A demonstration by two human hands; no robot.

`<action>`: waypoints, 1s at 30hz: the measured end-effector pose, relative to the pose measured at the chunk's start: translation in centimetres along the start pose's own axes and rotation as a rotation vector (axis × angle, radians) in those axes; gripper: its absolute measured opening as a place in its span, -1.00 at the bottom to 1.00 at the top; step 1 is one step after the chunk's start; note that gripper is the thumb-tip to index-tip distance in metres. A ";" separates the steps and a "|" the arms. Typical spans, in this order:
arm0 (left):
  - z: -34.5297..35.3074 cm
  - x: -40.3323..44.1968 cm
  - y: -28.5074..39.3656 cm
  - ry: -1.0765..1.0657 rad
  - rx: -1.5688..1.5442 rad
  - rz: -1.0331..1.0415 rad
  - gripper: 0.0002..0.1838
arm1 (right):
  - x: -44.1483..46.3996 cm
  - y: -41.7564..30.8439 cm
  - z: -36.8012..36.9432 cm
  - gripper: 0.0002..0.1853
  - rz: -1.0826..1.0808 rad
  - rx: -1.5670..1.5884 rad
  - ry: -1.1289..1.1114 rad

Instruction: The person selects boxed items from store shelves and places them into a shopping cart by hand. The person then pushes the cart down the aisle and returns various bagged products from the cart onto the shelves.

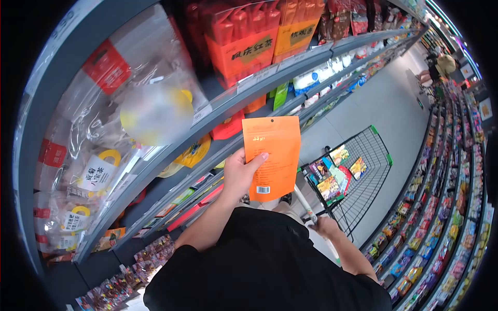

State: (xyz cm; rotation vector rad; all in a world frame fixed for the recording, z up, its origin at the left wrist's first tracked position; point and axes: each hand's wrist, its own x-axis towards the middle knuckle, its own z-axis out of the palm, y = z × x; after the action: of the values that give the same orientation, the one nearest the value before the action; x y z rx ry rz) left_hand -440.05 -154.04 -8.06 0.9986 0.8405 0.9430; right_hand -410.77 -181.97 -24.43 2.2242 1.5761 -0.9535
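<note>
My left hand (243, 173) grips an orange pouch (277, 150) by its left side, the thumb lying across its printed face. Small text and a white barcode show on the pouch, which is held up in front of my chest. Lower right, my right hand (326, 227) is wrapped round the handle bar (306, 205) of a shopping cart (363, 181). Several colourful packages (328, 179) lie in the cart's black wire basket, which has green corners.
Shelves on my left hold clear bags with white labels (98, 173), a red tea box (244, 49) and an orange tea box (296, 33). Grey floor (358, 111) runs up the aisle. Packed snack shelves (415, 223) line the right. A person (441, 67) is far down the aisle.
</note>
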 end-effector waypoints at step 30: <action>-2.0 10.2 0.5 0.427 0.467 0.260 -0.58 | 14.3 -23.7 -33.5 -0.58 -0.686 0.249 0.932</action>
State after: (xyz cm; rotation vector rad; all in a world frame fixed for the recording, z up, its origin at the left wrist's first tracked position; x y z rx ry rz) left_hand -438.32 -143.88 -9.73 1.3532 1.3536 1.2382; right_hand -417.35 -143.92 -4.42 2.4918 2.8785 -0.1637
